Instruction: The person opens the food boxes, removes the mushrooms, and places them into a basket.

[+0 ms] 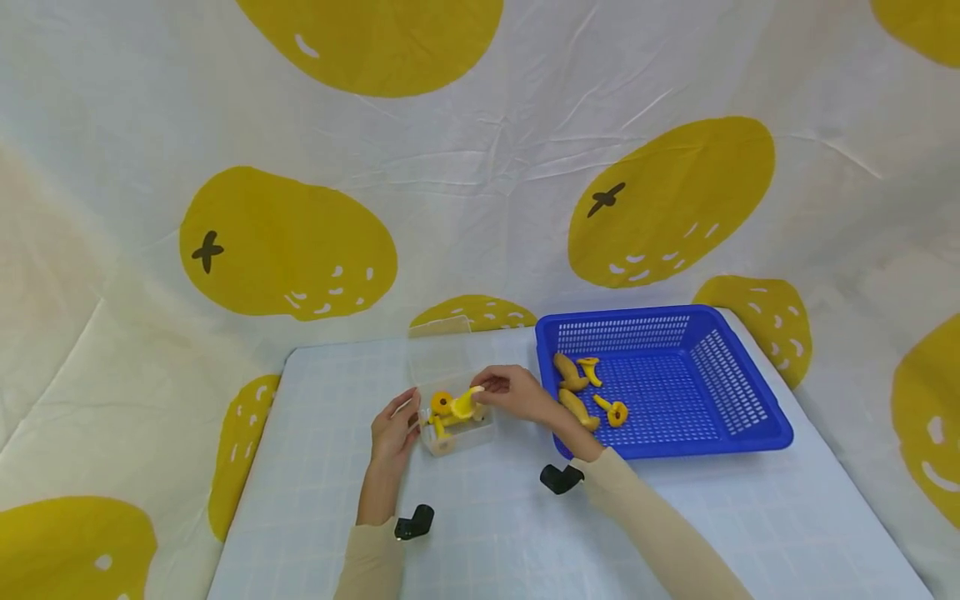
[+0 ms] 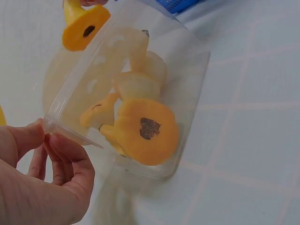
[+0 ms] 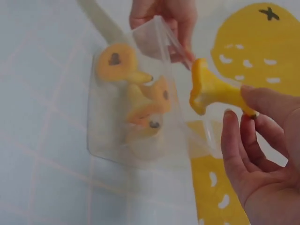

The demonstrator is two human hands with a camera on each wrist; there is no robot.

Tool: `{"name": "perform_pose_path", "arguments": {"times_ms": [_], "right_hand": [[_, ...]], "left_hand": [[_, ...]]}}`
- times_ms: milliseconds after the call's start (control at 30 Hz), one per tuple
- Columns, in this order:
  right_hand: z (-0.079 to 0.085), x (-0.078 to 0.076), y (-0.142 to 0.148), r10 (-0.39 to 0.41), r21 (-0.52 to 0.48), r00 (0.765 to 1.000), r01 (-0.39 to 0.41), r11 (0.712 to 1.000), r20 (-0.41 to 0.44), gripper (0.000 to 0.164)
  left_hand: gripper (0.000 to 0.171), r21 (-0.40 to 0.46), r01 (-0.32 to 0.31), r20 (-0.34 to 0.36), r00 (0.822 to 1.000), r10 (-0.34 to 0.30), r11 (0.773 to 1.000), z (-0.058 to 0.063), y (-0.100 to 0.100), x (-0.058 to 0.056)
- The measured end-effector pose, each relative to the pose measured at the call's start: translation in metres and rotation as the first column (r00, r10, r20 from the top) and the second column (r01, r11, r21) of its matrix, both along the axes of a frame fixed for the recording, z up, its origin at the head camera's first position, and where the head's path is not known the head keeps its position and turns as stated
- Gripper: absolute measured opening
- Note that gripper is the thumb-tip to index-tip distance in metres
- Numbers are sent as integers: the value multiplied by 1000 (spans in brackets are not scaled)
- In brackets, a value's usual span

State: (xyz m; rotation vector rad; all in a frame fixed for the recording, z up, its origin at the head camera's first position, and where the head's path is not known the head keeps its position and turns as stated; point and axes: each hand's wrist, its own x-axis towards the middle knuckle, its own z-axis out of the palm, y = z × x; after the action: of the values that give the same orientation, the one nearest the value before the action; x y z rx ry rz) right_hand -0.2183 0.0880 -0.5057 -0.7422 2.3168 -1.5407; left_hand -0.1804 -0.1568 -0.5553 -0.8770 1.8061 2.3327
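My right hand [image 1: 517, 393] pinches a yellow toy-like mushroom [image 3: 218, 91] by its stem, with the cap pointing toward the box. The mushroom hovers at the open top of a clear plastic box [image 1: 476, 435]. Several yellow mushrooms [image 2: 146, 131] lie inside that box, seen cloudily through its wall. At the box's left side, my left hand [image 1: 393, 429] pinches the rim between thumb and fingers. The box's clear lid [image 1: 438, 350] stands raised at the back.
A blue plastic basket [image 1: 776, 437] stands on the right of the table. At its left end lie yellow mushrooms [image 1: 617, 414] and tan, lumpy pieces [image 1: 577, 408]. A cloth printed with yellow fruit [image 1: 292, 242] hangs behind the table.
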Motion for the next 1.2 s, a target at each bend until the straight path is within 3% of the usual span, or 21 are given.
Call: {"name": "perform_pose_path", "arguments": {"times_ms": [200, 400, 767, 967, 1200], "right_hand": [[13, 3, 14, -73, -65, 991, 81, 995, 113, 26], [11, -3, 28, -80, -180, 981, 112, 977, 177, 29], [22, -4, 68, -167, -152, 961, 203, 967, 220, 33], [22, -5, 92, -259, -60, 941, 277, 959, 219, 40], [18, -7, 125, -300, -31, 935, 311, 950, 189, 41]], "left_hand": [[44, 2, 0, 10, 1000, 0, 1000, 1, 0, 1], [47, 0, -5, 18, 1000, 5, 1000, 1, -1, 1], [47, 14, 0, 1, 1000, 0, 1000, 0, -1, 2], [44, 14, -1, 3, 1000, 1, 1000, 1, -1, 1], [45, 7, 15, 15, 1000, -15, 1000, 2, 0, 1]]}}
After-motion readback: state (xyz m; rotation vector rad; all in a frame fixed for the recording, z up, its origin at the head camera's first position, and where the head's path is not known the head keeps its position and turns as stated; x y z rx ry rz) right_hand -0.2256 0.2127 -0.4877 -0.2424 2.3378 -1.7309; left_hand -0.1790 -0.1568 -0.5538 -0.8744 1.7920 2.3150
